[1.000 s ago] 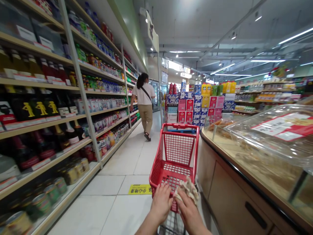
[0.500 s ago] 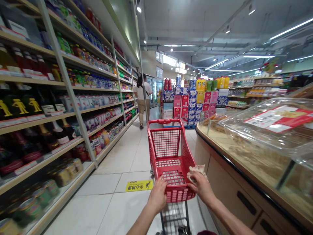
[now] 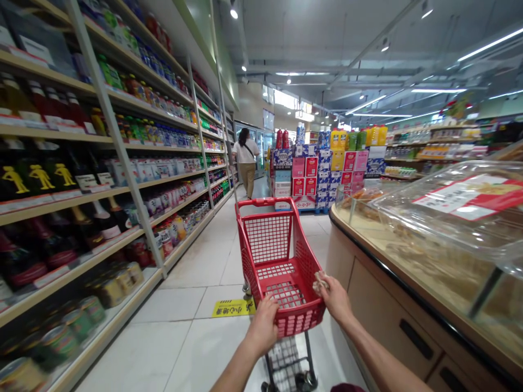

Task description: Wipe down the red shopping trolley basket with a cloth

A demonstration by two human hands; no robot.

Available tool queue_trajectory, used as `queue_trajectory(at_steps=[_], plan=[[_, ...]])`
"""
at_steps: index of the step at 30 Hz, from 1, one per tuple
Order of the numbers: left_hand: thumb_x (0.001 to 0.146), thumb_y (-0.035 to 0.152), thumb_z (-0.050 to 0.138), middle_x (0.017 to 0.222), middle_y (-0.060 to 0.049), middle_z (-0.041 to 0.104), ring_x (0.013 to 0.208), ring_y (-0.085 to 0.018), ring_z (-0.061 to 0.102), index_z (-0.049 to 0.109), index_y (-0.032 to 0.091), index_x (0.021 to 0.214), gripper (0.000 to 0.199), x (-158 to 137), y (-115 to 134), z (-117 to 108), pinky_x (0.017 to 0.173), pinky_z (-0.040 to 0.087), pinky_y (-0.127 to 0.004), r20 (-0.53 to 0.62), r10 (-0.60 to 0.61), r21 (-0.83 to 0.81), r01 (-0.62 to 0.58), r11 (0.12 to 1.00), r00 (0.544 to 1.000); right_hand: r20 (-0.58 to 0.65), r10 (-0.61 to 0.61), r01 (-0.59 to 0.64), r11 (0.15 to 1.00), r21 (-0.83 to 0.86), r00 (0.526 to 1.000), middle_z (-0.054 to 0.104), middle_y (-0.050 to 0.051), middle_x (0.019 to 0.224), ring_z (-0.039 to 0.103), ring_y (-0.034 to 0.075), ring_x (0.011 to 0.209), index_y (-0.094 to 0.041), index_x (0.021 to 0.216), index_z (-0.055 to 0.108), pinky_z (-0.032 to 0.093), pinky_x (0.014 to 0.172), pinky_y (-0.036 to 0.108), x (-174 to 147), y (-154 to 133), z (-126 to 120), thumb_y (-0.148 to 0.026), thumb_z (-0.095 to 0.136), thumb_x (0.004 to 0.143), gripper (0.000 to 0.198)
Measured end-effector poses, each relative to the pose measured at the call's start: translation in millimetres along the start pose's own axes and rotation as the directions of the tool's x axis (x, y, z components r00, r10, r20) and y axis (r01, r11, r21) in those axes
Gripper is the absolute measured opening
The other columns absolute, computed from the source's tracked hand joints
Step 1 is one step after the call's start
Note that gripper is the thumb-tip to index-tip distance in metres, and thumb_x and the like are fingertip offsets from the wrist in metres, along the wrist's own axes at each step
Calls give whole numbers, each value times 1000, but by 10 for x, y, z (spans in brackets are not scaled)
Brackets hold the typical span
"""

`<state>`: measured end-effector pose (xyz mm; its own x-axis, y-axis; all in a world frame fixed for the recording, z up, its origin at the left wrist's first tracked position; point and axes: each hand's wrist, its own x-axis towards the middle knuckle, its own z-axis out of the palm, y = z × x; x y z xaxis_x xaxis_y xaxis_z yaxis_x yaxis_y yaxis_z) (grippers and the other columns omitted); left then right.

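Note:
A red plastic shopping cart (image 3: 269, 270) stands in the aisle before me, its basket holding no goods. My left hand (image 3: 265, 322) is closed over the near left corner of its rim. At the right side rim, my right hand (image 3: 335, 300) is closed on a crumpled pale cloth (image 3: 320, 283), which touches the cart's edge. Most of the cloth is hidden by the fingers. Below the basket, the dark metal frame and its wheels (image 3: 303, 379) show.
Shelves (image 3: 134, 185) of bottles and cans line the left. A counter (image 3: 379, 288) with clear covers runs close on the right. Ahead are stacked drink boxes (image 3: 304, 177) and a person (image 3: 246, 158) walking away. A yellow sign (image 3: 232, 308) lies on the floor tiles.
The cart's far end has swung left. My right hand has drawn the cloth in tighter at the right rim. My left hand stays on the corner; the person ahead has walked farther off.

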<state>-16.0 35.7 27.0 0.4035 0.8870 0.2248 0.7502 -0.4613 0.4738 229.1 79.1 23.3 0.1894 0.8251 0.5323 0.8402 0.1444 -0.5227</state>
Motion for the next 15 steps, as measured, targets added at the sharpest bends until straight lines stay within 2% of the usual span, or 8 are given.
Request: queue_trajectory(at_steps=[4, 6, 9, 12, 13, 15], plan=[[47, -2, 37, 119, -11, 51, 123, -22, 31, 54, 10, 101, 58, -35, -45, 27, 105, 24, -42, -52, 10, -23, -11, 1000, 999, -39, -26, 28, 999, 41, 999, 60, 8, 104, 56, 19, 94, -17, 96, 59, 45, 81, 34, -138, 36, 8, -18, 36, 76, 30], [47, -3, 36, 118, -13, 51, 123, -22, 31, 53, 8, 101, 58, -28, -60, 38, 104, 24, -42, -77, 3, -24, -5, 1000, 997, -83, -110, 118, 989, 93, 990, 58, 8, 110, 53, 19, 102, -18, 101, 57, 43, 86, 37, -314, -104, 107, -18, 36, 77, 32], [49, -3, 36, 118, -14, 51, 122, -23, 31, 53, 8, 103, 57, -4, -89, 43, 104, 25, -43, -90, 2, -15, -3, 1000, 996, -99, -330, 343, 922, 180, 939, 56, 7, 114, 48, 19, 110, -21, 103, 58, 40, 91, 41, -623, -535, 374, -15, 37, 80, 32], [58, 0, 37, 121, -13, 49, 122, -22, 32, 47, 11, 113, 57, -32, -145, 12, 103, 25, -45, -62, 38, 1, -38, 999, 997, -94, -462, 472, 855, 215, 882, 58, 8, 111, 51, 18, 105, -22, 107, 56, 43, 88, 38, -776, -920, 596, -13, 39, 80, 34], [60, 1, 38, 125, -12, 46, 124, -22, 29, 45, 13, 116, 58, -58, -168, -9, 103, 23, -47, -61, 37, 22, -36, 999, 997, -99, -486, 496, 844, 207, 868, 59, 8, 109, 53, 18, 103, -21, 109, 55, 45, 85, 37, -775, -959, 621, -12, 38, 80, 35], [62, 0, 37, 133, -10, 37, 127, -23, 21, 45, 17, 117, 58, -127, -209, -64, 103, 18, -52, -85, -9, 94, 17, 995, 996, -95, -512, 520, 839, 158, 854, 61, 9, 105, 56, 18, 96, -22, 108, 56, 48, 79, 35, -723, -857, 577, -14, 38, 81, 34]])
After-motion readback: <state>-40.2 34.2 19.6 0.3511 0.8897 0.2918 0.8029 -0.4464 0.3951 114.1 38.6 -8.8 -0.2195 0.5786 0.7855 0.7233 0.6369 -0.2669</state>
